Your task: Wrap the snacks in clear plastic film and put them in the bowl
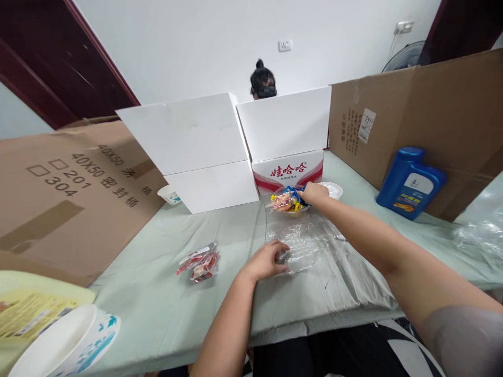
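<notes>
My right hand (314, 194) reaches into a clear bowl (297, 210) of wrapped snacks, its fingers closed on a blue-wrapped snack (293, 190). Pink, yellow and other packets (283, 201) fill the bowl around it. Nearer to me a clear plastic bag (302, 248) lies flat on the table. My left hand (269, 258) rests at the bag's left edge, fingers curled and thumb bent round its plastic. Farther left are a few red-and-clear snack packets (202, 264). A white lid or dish (332, 190) sits just behind my right hand.
White box panels (208, 152) and a red-and-white carton (288, 170) stand at the back. Brown cardboard (70, 204) borders both sides. A blue jug (411, 183) is at right; a paper bucket (66, 345) and yellow container (35, 303) at front left. A person's head (262, 78) shows behind.
</notes>
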`<state>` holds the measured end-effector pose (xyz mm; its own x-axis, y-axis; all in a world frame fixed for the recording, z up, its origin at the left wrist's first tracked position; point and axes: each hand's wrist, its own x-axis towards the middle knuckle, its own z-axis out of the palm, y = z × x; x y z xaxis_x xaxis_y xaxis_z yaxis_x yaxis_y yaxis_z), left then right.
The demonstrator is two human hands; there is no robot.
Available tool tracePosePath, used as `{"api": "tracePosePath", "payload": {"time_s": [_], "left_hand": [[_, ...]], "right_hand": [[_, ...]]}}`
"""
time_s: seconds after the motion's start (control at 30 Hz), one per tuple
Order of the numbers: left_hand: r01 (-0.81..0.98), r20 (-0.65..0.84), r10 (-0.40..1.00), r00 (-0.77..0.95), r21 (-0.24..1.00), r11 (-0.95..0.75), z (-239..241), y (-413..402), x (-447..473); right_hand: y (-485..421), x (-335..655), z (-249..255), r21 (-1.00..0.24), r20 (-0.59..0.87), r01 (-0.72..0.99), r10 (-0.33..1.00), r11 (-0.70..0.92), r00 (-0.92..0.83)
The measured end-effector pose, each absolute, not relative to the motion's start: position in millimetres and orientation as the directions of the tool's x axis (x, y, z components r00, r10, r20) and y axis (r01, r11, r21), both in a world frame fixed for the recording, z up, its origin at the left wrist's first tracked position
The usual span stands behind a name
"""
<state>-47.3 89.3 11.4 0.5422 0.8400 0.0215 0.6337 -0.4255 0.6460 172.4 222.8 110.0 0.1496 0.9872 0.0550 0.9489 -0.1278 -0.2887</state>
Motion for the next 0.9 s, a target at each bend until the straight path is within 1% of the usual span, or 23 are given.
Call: {"api": "tracePosePath", "payload": {"time_s": [0.03,0.1,0.17,0.2,0.23,0.27,0.3,0.33,0.4,0.43,0.57,0.67,0.73,0.83,0.87,0.9], "left_hand": [[0.632,0.03,0.841,0.54,0.646,-0.428,12.3,89.0,-47.0],[0.624,0.05,0.842,0.537,0.649,-0.436,14.6,88.1,-46.1],[0.615,0.075,0.841,0.535,0.648,-0.449,17.1,87.0,-45.3],[0.611,0.091,0.841,0.534,0.646,-0.458,18.2,86.6,-45.1],[0.606,0.111,0.837,0.537,0.64,-0.473,18.9,86.5,-44.9],[0.599,0.136,0.829,0.543,0.628,-0.496,19.1,86.7,-44.9],[0.592,0.165,0.818,0.551,0.614,-0.522,18.8,87.2,-45.0],[0.587,0.193,0.808,0.556,0.597,-0.547,18.0,88.1,-45.3],[0.611,0.228,0.816,0.531,0.564,-0.556,14.8,90.2,-46.5],[0.644,0.227,0.838,0.496,0.552,-0.53,12.9,91.2,-47.4],[0.8,0.185,0.935,0.303,0.484,-0.356,9.4,92.5,-50.7],[0.857,0.204,0.951,0.233,0.419,-0.3,13.0,90.5,-48.8],[0.834,0.246,0.924,0.293,0.407,-0.373,15.4,89.0,-44.4],[0.724,0.264,0.829,0.492,0.405,-0.559,13.9,87.6,-36.3],[0.716,0.241,0.82,0.52,0.401,-0.572,11.9,87.4,-34.3],[0.736,0.213,0.832,0.512,0.39,-0.553,9.3,87.5,-33.1]], "right_hand": [[218.8,173.6,109.9,-0.284,0.076,0.951,0.986,-0.119,0.146],[205.9,177.8,110.4,-0.277,0.196,0.961,0.977,-0.026,0.083],[184.5,182.3,108.1,-0.257,0.332,0.948,0.938,0.189,-0.097],[170.3,184.2,104.3,-0.246,0.351,0.916,0.91,0.316,-0.22],[154.3,185.8,98.1,-0.249,0.309,0.868,0.884,0.43,-0.35],[136.8,187.1,89.3,-0.26,0.208,0.819,0.858,0.512,-0.47],[118.7,188.5,78.3,-0.275,0.093,0.788,0.831,0.551,-0.549],[100.7,190.1,65.8,-0.272,0.026,0.746,0.779,0.608,-0.626],[68.3,194.6,39.8,-0.223,-0.009,0.619,0.634,0.753,-0.774],[55.1,197.6,28.4,-0.219,-0.005,0.566,0.579,0.795,-0.815],[23.6,213.0,6.4,-0.318,0.019,0.51,0.543,0.799,-0.839],[13.8,223.2,7.5,-0.381,0.004,0.454,0.492,0.805,-0.87],[9.7,226.9,8.0,-0.399,-0.004,0.422,0.459,0.814,-0.888],[5.2,227.9,3.2,-0.377,-0.007,0.408,0.438,0.832,-0.899],[3.6,227.9,0.6,-0.363,-0.004,0.41,0.439,0.837,-0.899],[1.8,228.2,-2.1,-0.348,0.004,0.417,0.446,0.84,-0.895]]}}
